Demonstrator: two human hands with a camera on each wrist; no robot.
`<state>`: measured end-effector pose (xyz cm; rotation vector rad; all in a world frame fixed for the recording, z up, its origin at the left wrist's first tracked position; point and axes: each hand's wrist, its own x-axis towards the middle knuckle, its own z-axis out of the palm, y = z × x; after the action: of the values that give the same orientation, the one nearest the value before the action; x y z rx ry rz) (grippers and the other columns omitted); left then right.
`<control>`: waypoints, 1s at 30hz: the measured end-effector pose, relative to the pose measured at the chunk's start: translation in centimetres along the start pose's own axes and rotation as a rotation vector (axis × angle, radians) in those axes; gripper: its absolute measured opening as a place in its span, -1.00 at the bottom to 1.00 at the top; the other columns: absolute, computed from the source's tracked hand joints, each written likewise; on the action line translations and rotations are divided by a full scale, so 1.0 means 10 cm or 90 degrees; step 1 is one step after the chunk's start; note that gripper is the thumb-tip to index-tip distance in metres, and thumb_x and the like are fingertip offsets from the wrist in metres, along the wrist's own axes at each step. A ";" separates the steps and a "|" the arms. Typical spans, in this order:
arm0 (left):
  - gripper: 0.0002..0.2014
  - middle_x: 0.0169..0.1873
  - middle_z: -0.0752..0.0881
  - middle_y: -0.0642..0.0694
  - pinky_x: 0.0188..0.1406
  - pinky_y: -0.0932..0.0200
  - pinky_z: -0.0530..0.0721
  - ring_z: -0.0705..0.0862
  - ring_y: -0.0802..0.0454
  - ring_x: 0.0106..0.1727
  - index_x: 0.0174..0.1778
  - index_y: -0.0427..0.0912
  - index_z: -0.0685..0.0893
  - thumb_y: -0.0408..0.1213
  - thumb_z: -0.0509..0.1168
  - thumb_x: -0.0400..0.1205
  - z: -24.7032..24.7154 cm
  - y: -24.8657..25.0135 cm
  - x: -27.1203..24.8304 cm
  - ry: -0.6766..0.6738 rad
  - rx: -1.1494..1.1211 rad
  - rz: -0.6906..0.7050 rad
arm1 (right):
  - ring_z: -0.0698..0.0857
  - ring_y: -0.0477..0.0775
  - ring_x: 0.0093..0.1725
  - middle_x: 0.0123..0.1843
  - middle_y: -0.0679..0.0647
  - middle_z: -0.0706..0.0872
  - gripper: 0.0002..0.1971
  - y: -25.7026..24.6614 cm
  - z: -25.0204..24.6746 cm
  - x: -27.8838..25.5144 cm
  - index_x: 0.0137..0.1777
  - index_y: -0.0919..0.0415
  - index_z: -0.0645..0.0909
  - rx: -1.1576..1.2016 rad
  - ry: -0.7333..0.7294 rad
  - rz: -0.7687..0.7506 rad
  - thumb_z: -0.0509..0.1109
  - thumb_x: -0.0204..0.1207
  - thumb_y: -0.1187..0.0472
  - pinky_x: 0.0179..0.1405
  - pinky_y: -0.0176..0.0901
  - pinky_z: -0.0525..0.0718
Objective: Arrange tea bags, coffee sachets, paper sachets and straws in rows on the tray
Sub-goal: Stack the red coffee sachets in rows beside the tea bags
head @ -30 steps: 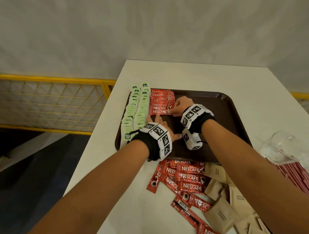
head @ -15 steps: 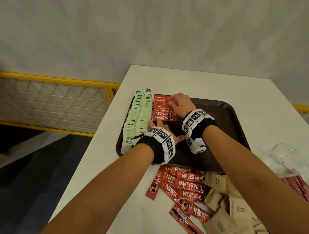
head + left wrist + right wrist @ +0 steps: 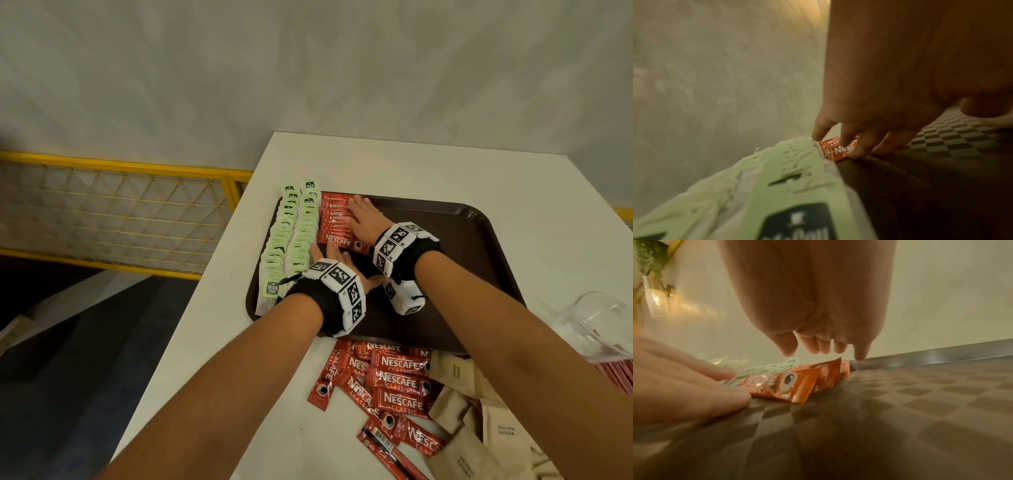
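Observation:
A dark brown tray (image 3: pixel 479 246) lies on the white table. Two rows of green tea bags (image 3: pixel 291 236) run down its left side, with a row of red coffee sachets (image 3: pixel 334 219) beside them. My right hand (image 3: pixel 361 216) lies flat, fingers straight, over the far part of the coffee row (image 3: pixel 797 382). My left hand (image 3: pixel 329 255) rests with straight fingers at the near end of that row, touching the nearest sachet (image 3: pixel 836 150). Loose coffee sachets (image 3: pixel 394 380) and brown paper sachets (image 3: pixel 479 411) lie on the table in front of the tray.
A clear glass (image 3: pixel 599 325) lies on its side at the right, with red straws (image 3: pixel 616 377) below it. A yellow railing (image 3: pixel 120 205) stands left of the table. The right half of the tray is bare.
My right hand has slid from the near end of the coffee row toward its far end and flattened out. The left hand has stayed at the near end.

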<state>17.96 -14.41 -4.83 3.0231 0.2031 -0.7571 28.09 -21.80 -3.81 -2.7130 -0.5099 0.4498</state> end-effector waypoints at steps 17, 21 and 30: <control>-0.17 0.65 -0.11 -0.32 0.53 -0.42 -0.28 -0.23 -0.28 0.65 0.66 -0.26 -0.09 0.32 -0.29 0.64 -0.09 0.00 -0.15 0.055 0.148 0.020 | 0.31 0.28 0.56 0.59 0.30 0.29 -0.47 0.04 -0.14 0.01 0.62 0.34 0.09 0.505 0.044 0.158 0.02 0.73 0.10 0.56 0.12 0.26; -0.13 0.65 -0.11 -0.31 0.50 -0.40 -0.30 -0.24 -0.27 0.65 0.66 -0.28 -0.09 0.35 -0.25 0.63 -0.13 -0.01 -0.17 0.048 0.116 0.014 | 0.33 0.29 0.56 0.59 0.32 0.30 -0.45 0.08 -0.16 -0.01 0.61 0.36 0.11 0.517 0.048 0.147 0.04 0.73 0.07 0.55 0.15 0.29; -0.15 0.66 -0.11 -0.25 0.56 -0.27 -0.20 -0.21 -0.18 0.66 0.67 -0.24 -0.05 0.32 -0.06 0.64 -0.43 -0.04 -0.43 0.088 0.028 0.065 | 0.30 0.15 0.58 0.64 0.18 0.23 -0.43 0.01 -0.47 -0.57 0.65 0.13 0.08 0.414 0.116 0.086 0.12 0.70 0.02 0.53 0.08 0.34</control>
<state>16.11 -14.33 0.98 3.1006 0.0325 -0.5542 24.78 -25.40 1.74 -2.1329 -0.0984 0.3235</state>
